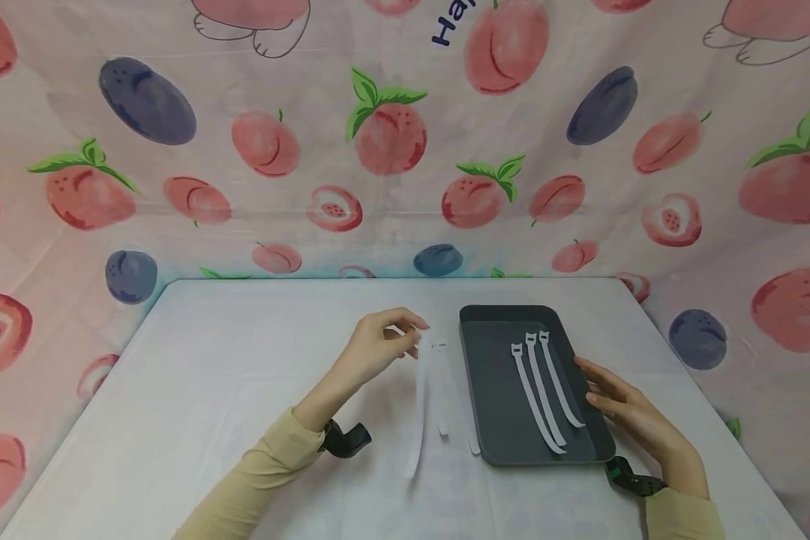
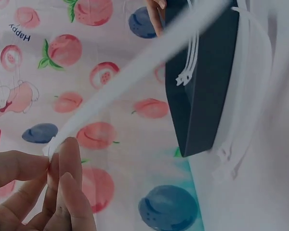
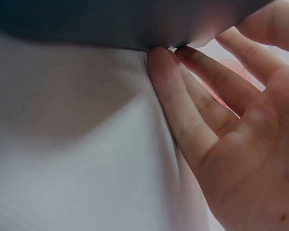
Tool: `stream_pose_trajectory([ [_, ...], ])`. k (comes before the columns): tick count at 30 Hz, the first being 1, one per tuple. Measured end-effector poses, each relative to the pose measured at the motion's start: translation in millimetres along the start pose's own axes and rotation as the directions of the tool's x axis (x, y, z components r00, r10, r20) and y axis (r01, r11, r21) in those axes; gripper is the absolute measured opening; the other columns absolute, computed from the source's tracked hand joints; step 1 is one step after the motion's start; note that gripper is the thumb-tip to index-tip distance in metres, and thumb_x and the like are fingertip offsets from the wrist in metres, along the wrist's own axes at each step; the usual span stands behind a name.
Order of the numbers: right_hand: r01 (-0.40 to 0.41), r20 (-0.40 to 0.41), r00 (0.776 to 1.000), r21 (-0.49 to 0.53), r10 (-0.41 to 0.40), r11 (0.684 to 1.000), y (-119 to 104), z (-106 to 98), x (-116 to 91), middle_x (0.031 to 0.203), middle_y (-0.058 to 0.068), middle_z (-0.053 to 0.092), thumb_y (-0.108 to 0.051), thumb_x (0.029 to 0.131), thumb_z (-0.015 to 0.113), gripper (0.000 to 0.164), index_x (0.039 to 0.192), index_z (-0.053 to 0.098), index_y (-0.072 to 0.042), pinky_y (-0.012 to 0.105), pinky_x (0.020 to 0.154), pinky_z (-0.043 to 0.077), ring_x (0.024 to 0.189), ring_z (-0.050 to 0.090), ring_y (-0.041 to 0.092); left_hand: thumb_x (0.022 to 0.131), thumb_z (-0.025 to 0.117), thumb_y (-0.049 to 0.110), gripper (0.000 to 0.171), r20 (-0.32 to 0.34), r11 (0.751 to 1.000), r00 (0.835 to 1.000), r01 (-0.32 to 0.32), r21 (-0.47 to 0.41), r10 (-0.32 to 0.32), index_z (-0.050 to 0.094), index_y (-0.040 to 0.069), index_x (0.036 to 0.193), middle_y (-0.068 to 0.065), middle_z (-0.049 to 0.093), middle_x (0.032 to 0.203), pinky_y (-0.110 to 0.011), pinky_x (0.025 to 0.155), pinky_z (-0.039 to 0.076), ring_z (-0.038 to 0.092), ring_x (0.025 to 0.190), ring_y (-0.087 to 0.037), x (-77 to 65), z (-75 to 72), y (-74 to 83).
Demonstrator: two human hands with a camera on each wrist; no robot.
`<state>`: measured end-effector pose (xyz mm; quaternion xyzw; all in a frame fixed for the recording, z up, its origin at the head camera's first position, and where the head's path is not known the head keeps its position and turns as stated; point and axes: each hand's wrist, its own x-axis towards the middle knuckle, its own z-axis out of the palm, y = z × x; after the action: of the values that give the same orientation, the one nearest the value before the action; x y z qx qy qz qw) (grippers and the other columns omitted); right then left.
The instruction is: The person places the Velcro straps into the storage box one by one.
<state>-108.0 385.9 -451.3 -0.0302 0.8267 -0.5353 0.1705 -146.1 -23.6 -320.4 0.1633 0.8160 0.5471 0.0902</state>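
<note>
Appears mid-loading, pinching a white strap (image 1: 418,412) in the left hand (image 1: 373,343) and resting the right hand (image 1: 641,420), uncurled, against the dark tray (image 1: 494,409); likely calls for lowering inside.

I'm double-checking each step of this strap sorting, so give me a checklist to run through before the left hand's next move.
1. Left hand has a secure hold on its white strap: ok, pinched at one end.
2. Right hand at the dark tray: ok, fingers touch its side.
3. Room in the tray: ok, bare floor left of the three straps.
4. Table cleared of straps: not ok, two loose straps lie beside the tray.
5. Held strap's lower end off the table: cannot tell.
</note>
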Motion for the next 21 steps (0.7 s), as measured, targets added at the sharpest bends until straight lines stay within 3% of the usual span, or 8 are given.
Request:
stream_pose_trajectory([
  [4, -0.004, -0.009, 1.0, -0.003, 0.004, 1.0, 1, -1, 0, 0.154, 0.017, 0.007, -0.027, 0.093, 0.049, 0.061, 0.146, 0.018, -0.029, 0.07, 0.1, 0.014, 0.138, 0.003, 0.042, 0.088, 0.054, 0.008, 0.018, 0.013, 0.999, 0.999, -0.036, 0.018, 0.036, 0.067, 0.01, 0.101, -0.016, 0.066, 0.085, -0.024, 0.062, 0.045, 0.06, 0.066, -0.009, 2.3, 3.7, 10.3],
  [8, -0.001, -0.012, 1.0, -0.007, 0.001, 1.0, 1, -1, -1, 0.154, 0.017, 0.008, -0.027, 0.093, 0.049, 0.061, 0.146, 0.018, -0.029, 0.069, 0.101, 0.014, 0.139, 0.004, 0.04, 0.088, 0.055, 0.007, 0.018, 0.031, 0.998, 0.998, -0.063, 0.021, 0.063, 0.067, 0.008, 0.101, -0.018, 0.066, 0.085, -0.022, 0.06, 0.042, 0.059, 0.067, -0.009, 9.3, 10.6, 16.5],
  [12, 0.002, -0.01, 1.0, -0.006, -0.002, 1.0, 1, -2, -1, 0.154, 0.017, 0.008, -0.027, 0.094, 0.048, 0.061, 0.146, 0.018, -0.029, 0.069, 0.101, 0.014, 0.139, 0.004, 0.041, 0.088, 0.055, 0.009, 0.018, 0.063, 0.996, 0.994, -0.088, 0.004, 0.087, 0.066, 0.009, 0.103, -0.016, 0.067, 0.087, -0.025, 0.061, 0.048, 0.061, 0.066, -0.009, 23.7, 22.3, 12.7],
  [17, -0.002, -0.01, 1.0, -0.007, 0.002, 1.0, 2, -1, 1, 0.154, 0.017, 0.008, -0.027, 0.093, 0.049, 0.061, 0.146, 0.018, -0.028, 0.069, 0.1, 0.016, 0.138, 0.004, 0.045, 0.089, 0.056, 0.014, 0.017, 0.095, 0.994, 0.99, -0.105, -0.01, 0.106, 0.067, 0.019, 0.101, -0.008, 0.067, 0.087, -0.028, 0.063, 0.051, 0.063, 0.067, -0.009, 46.3, 39.1, 2.9],
  [21, -0.001, -0.009, 1.0, -0.006, 0.001, 1.0, 2, -1, 2, 0.154, 0.016, 0.008, -0.027, 0.093, 0.049, 0.061, 0.146, 0.018, -0.027, 0.069, 0.1, 0.016, 0.138, 0.005, 0.045, 0.088, 0.057, 0.014, 0.015, 0.111, 0.989, 0.983, -0.14, -0.037, 0.143, 0.066, 0.017, 0.1, -0.007, 0.066, 0.082, -0.027, 0.064, 0.052, 0.064, 0.066, -0.01, 57.6, 49.5, 6.7],
])
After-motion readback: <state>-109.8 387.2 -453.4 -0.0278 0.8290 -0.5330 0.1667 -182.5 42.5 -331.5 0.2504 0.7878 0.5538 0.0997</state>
